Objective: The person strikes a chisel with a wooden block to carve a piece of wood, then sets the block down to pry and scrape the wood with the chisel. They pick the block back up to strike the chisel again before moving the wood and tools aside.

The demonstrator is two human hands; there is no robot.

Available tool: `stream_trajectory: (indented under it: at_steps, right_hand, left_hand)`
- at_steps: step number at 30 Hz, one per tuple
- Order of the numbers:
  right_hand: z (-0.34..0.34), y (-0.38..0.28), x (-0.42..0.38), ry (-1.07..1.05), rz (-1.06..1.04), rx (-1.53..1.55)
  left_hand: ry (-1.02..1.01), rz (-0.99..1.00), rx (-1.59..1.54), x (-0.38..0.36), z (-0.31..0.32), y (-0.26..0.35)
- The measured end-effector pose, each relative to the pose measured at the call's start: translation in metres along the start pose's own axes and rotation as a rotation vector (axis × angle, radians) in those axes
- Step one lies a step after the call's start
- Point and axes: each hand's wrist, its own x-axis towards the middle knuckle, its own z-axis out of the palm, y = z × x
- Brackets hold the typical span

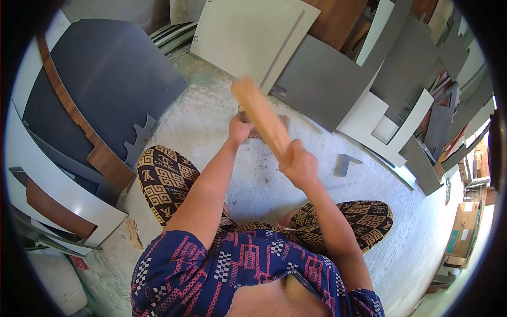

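Observation:
My right hand [299, 164] is closed around the lower end of a pale wooden bat-like piece [264, 117]. The wood is raised and slightly blurred, its far end up toward the left. On the floor in front of me, my left hand [241, 130] is closed around something dark with a metallic rim [243, 113]; I cannot make out what it is. Beside those fingers lies a flat brownish block [284, 122], partly covered by the raised wood. My legs are folded on either side of this spot.
A grey metal angle bracket [346, 164] lies on the concrete floor to the right. Dark panels [108, 74] and curved strips lean on the left. Ahead are a cream panel [245, 39] and a grey sheet [325, 79]. Offcuts are piled right, near a cardboard box [465, 230].

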Motion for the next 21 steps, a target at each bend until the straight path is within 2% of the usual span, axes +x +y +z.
stream_trajectory:
  at_steps: [1, 2, 3, 5, 8, 11, 12, 14, 15, 21]
  right_hand:
    - [0.008, 0.005, 0.004, -0.066, 0.008, -0.080]
    - [0.011, 0.008, 0.005, -0.094, 0.057, -0.020]
    - [0.007, 0.005, 0.007, -0.067, 0.039, 0.022]
    - [-0.010, -0.003, 0.003, -0.028, 0.018, 0.101]
    - [-0.035, -0.024, -0.005, 0.078, 0.008, 0.540]
    - [-0.017, -0.018, -0.008, 0.186, -0.058, 0.611]
    - [-0.007, -0.010, -0.005, 0.120, -0.033, 0.388]
    - [0.012, 0.005, 0.001, -0.010, 0.022, -0.059]
    - [0.010, 0.006, -0.001, -0.013, 0.023, -0.011]
    - [-0.018, 0.001, 0.002, -0.014, 0.080, 0.328]
  left_hand:
    - [0.001, 0.024, -0.026, 0.004, 0.003, -0.010]
    - [0.004, 0.048, -0.048, 0.009, 0.006, -0.021]
    - [0.009, 0.068, -0.070, 0.014, 0.006, -0.030]
    - [-0.037, -0.037, -0.016, 0.013, 0.002, -0.026]
    - [-0.046, -0.089, 0.043, 0.007, 0.001, -0.013]
    - [-0.009, -0.067, 0.119, 0.014, 0.005, -0.027]
    - [0.003, -0.056, 0.146, 0.016, 0.009, -0.033]
    - [-0.032, -0.011, -0.071, 0.006, 0.009, -0.022]
    - [-0.050, 0.012, -0.177, 0.005, 0.008, -0.018]
    - [-0.036, -0.179, -0.015, 0.019, -0.004, -0.026]
